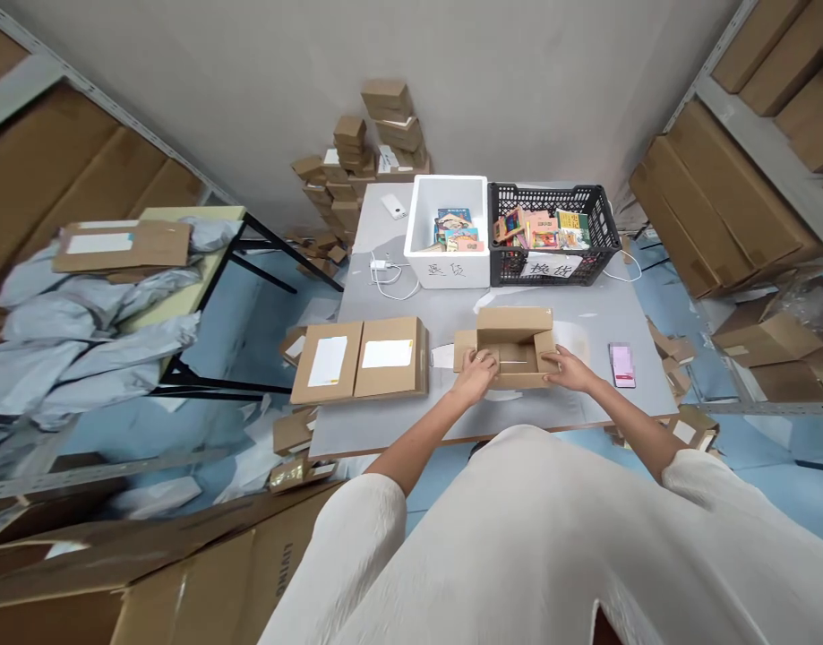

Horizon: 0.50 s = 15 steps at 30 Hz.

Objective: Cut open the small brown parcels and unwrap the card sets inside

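An open cardboard box (514, 324) stands on the grey table (390, 428), its back flap raised and its inside showing no contents apart from a thin pale line. My left hand (476, 374) is at the box's front left corner, fingers curled over the edge. My right hand (567, 368) grips the right side wall, thumb and fingers on either side of the cardboard. Left of the box lie two closed cardboard boxes (357, 394) with white labels, side by side.
Behind the box stand a white foam bin (447, 270) and a black crate (607, 231), both holding books. A phone (622, 365) lies at the right, a white device (393, 206) at the back left, with a white cable (398, 296). Boxes and shelves surround the table.
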Available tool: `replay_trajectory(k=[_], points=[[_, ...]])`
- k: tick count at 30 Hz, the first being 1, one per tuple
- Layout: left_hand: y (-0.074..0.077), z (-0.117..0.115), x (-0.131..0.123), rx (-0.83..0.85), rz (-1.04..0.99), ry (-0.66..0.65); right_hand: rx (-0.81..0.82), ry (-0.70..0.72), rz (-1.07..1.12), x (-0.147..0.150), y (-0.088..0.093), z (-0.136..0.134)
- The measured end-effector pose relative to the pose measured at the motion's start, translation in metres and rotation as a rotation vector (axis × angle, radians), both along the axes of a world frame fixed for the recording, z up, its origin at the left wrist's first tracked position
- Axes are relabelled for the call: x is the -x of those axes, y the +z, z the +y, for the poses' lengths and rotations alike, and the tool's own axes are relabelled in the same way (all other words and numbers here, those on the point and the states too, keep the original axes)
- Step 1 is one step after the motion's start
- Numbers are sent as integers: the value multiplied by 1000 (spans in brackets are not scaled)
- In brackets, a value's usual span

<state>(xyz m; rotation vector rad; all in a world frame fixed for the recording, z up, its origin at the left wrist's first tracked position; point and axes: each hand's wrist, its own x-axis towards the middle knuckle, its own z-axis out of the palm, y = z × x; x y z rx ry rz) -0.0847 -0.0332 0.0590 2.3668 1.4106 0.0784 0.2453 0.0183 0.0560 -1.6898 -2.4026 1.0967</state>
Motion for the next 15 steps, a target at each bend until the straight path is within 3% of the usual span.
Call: replay_trajectory(k=[3, 8, 15], points=[[5, 14, 17, -128, -41, 20, -58, -24, 71, 9, 10, 15], [15, 49, 50, -270, -57, 118, -156, 16, 181, 49, 16, 65], [14, 79, 90, -187, 49, 258, -147, 33, 125, 124, -13, 115]])
